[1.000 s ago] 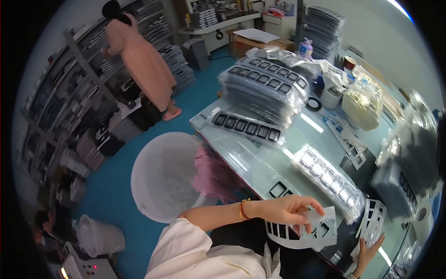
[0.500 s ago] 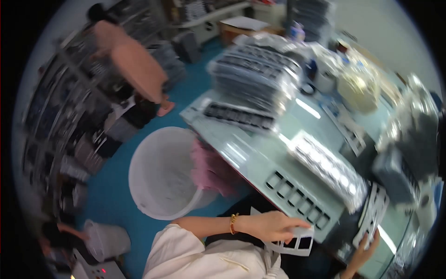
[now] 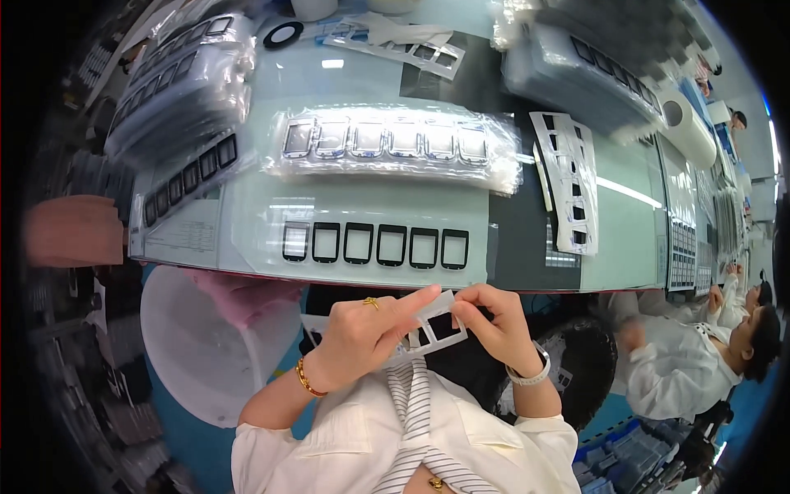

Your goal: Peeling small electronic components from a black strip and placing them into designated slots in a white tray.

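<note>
Both hands are at the near table edge, low in front of me. Between them is a white backing strip (image 3: 436,342) with rectangular cut-outs, held at a tilt. My left hand (image 3: 358,333) grips its left part, index finger stretched along the upper edge. At the right end, my right hand (image 3: 496,327) pinches the strip between thumb and fingers. Just beyond, a row of black rectangular frames (image 3: 358,226) lies on the table. Behind that row rests a clear plastic-wrapped pack (image 3: 387,163) of similar frames. More white cut-out strips (image 3: 576,185) lie to the right.
Wrapped stacks stand at the far left (image 3: 177,95) and far right (image 3: 568,78). A black tape roll (image 3: 284,34) and a loose cut-out strip (image 3: 411,56) lie at the back. A white bin (image 3: 193,354) stands below left. A co-worker (image 3: 683,366) sits at right.
My view has swung right. My right hand has left the white strips on the table and now holds the end of the strip in my left hand.
</note>
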`<state>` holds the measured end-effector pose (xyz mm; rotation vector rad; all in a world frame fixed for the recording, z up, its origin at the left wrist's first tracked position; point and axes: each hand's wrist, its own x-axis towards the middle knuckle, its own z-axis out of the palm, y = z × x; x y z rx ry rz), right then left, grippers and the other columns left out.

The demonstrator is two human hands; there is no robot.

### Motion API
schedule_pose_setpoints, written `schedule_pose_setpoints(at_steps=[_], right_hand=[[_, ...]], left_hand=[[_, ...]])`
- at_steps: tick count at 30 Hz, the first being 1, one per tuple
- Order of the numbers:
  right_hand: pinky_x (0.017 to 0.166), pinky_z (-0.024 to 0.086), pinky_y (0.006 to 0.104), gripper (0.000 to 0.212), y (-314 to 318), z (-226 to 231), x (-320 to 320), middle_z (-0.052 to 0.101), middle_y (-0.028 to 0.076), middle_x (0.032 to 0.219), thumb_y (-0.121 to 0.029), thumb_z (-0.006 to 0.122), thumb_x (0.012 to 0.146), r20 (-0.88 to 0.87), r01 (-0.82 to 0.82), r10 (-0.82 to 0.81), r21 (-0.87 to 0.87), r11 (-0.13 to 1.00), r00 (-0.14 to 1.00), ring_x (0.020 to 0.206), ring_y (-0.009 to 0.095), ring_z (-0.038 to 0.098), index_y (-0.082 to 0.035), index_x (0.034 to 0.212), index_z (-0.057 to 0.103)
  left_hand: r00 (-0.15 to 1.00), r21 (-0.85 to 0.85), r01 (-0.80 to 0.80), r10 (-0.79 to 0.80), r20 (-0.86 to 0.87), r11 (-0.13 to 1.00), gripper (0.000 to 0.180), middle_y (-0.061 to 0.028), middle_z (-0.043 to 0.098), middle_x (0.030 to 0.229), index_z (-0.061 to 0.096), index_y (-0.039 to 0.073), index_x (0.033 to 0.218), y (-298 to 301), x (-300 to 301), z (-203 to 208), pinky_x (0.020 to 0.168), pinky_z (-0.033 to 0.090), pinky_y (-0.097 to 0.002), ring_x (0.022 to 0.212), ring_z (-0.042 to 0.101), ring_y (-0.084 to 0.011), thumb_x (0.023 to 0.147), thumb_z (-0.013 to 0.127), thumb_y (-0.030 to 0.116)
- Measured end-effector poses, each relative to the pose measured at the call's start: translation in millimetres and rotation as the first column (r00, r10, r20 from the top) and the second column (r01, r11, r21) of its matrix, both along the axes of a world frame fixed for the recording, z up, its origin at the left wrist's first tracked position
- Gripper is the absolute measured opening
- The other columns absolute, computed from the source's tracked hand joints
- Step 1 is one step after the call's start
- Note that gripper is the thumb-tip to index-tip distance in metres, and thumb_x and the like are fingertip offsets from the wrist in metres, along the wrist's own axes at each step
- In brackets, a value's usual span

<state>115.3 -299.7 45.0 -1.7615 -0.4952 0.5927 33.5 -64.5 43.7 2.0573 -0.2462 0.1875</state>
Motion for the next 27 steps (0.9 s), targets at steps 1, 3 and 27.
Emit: schedule_pose_setpoints(at_steps=[1, 3, 27], right_hand=[[0.062, 0.048, 0.0229, 0.008, -0.8, -1.6, -3.1, 0.072, 0.004, 0.078, -0.005, 0.073, 0.097, -0.007, -0.003, 0.003, -0.002, 1.000, 1.000, 0.065, 0.008, 0.063, 0.002, 0.098, 0.070], [0.065, 0.051, 0.0239, 0.007, 1.1, -5.0, -10.2, 0.073, 0.005, 0.083, -0.002, 0.075, 0.095, -0.068, 0.196, -0.188, 0.161, 0.967, 0.980, 0.069, 0.010, 0.064, 0.002, 0.099, 0.070], [0.069, 0.051, 0.0324, 0.026, -3.2, 27.9, -0.9, 0.070, 0.008, 0.095, 0.008, 0.081, 0.073, 0.574, -0.113, 0.124, -0.055, 0.992, 0.809, 0.082, 0.024, 0.064, -0.005, 0.096, 0.075]], left_hand=[[1.000, -0.002, -0.003, 0.003, -0.007, 1.000, 0.047, -0.0098, 0.074, 0.082, 0.072, 0.005, 0.133, -1.4, 0.0, -2.2, 0.056, 0.050, -0.0303, 0.060, 0.064, -0.0192, 0.087, 0.075, -0.002], [0.996, 0.055, 0.042, -0.046, 0.081, 0.998, 0.045, -0.0075, 0.067, 0.075, 0.075, 0.007, 0.130, -3.0, 1.4, -5.1, 0.054, 0.046, -0.0313, 0.058, 0.059, -0.0197, 0.085, 0.075, -0.002], [0.967, 0.150, 0.015, 0.024, -0.253, 0.989, 0.017, -0.0126, 0.069, 0.072, 0.076, 0.004, 0.097, -0.9, 7.6, -17.3, 0.056, 0.050, -0.0381, 0.061, 0.066, -0.0286, 0.100, 0.066, 0.018]])
